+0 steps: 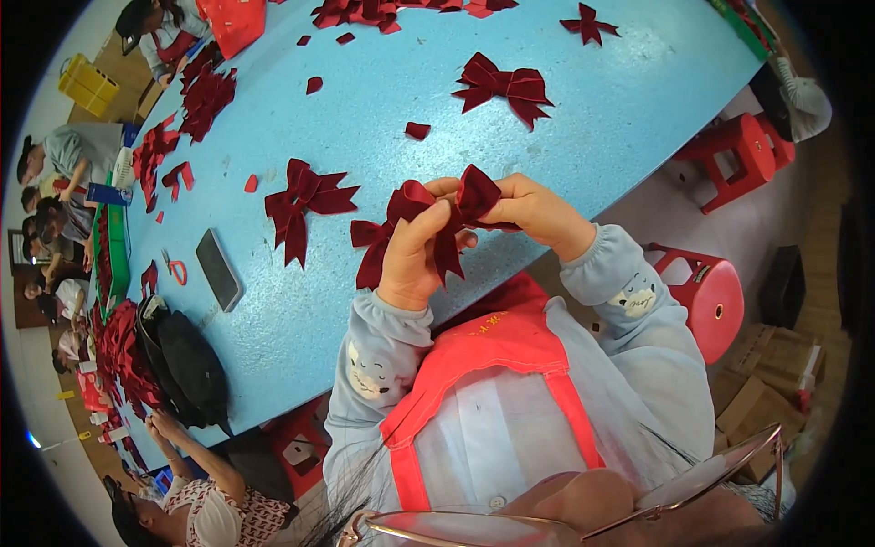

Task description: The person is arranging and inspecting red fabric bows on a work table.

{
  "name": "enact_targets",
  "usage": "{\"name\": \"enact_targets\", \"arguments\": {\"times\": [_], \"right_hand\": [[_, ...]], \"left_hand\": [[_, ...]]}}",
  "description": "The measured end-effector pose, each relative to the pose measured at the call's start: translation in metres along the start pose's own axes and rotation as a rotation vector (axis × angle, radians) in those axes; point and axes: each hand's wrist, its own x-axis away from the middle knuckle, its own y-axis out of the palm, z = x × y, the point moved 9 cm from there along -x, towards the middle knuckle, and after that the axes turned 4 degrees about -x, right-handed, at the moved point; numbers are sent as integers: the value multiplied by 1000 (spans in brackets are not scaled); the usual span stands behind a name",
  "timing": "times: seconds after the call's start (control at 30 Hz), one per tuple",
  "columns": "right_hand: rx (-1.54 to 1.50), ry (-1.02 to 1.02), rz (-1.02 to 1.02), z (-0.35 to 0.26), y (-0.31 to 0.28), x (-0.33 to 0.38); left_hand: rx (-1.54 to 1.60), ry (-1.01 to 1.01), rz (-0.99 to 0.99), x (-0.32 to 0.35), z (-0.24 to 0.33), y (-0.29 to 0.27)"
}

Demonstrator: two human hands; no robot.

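A dark red velvet bow (448,226) is held up between my two hands, just above the table's near edge. My left hand (410,252) grips its middle, thumb pressed on top and fingers behind. With thumb and fingers pinched together, my right hand (538,211) holds the bow's upper right loop. The bow's knot is partly hidden by my fingers. Left of my left hand lies a finished-looking red bow (301,202) on the blue table (383,100). Another bow (504,89) rests beyond my hands.
Small red velvet scraps (417,131) dot the table. At the left are a phone (219,270), red-handled scissors (175,267) and a black bag (182,360). Velvet piles (208,100) line the far left side, where other people sit. Red stools (715,314) stand at the right.
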Motion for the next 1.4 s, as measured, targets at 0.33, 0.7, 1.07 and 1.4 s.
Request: {"name": "enact_targets", "arguments": {"times": [0.33,0.7,1.07,1.4], "right_hand": [[-62,6,107,-2,3,-4],[53,-104,152,23,16,-18],[442,-218,66,14,32,-19],[-49,-263,260,12,21,-36]], "left_hand": [[-147,7,-99,3,2,-9],[143,125,222,7,9,-49],[205,193,230,9,19,-68],[-65,111,172,14,31,-45]]}}
